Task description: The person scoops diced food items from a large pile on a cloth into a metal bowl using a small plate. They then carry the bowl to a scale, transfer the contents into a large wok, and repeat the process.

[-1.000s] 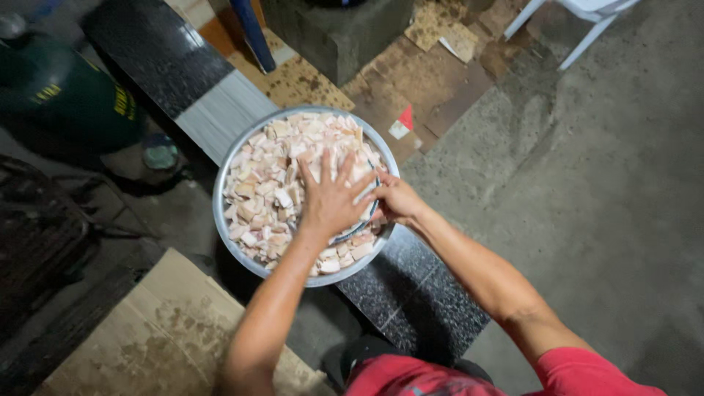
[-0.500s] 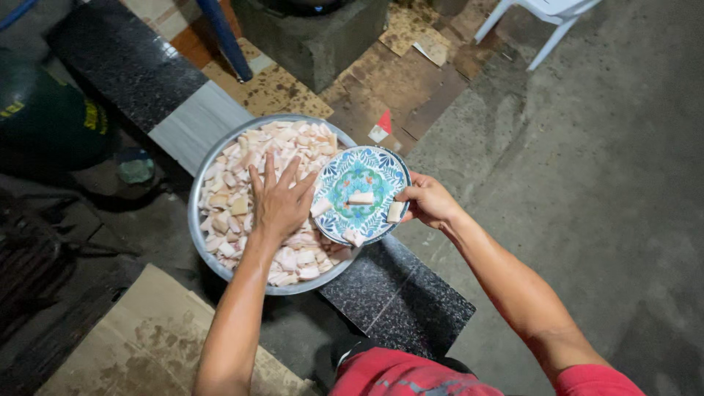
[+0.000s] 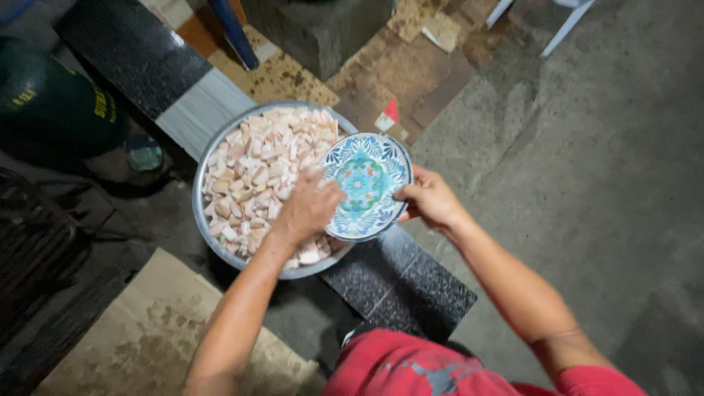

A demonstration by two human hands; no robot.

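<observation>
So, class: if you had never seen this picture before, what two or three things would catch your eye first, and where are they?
First, the big metal basin at centre, heaped with pale cut chunks, resting on a dark stone slab. Next, the blue and green patterned plate tilted over the basin's right rim, gripped at its edge by the right hand. The left hand lies on the chunks beside the plate.

Round metal basin (image 3: 207, 167) heaped with pale cubed pieces (image 3: 257, 165) occupying the dark granite slab (image 3: 411, 282), blue floral plate (image 3: 367, 183) overhanging its right rim, dark green cylinder (image 3: 51, 103) crowding the left, grey concrete floor (image 3: 587, 161) lying open at right.
</observation>
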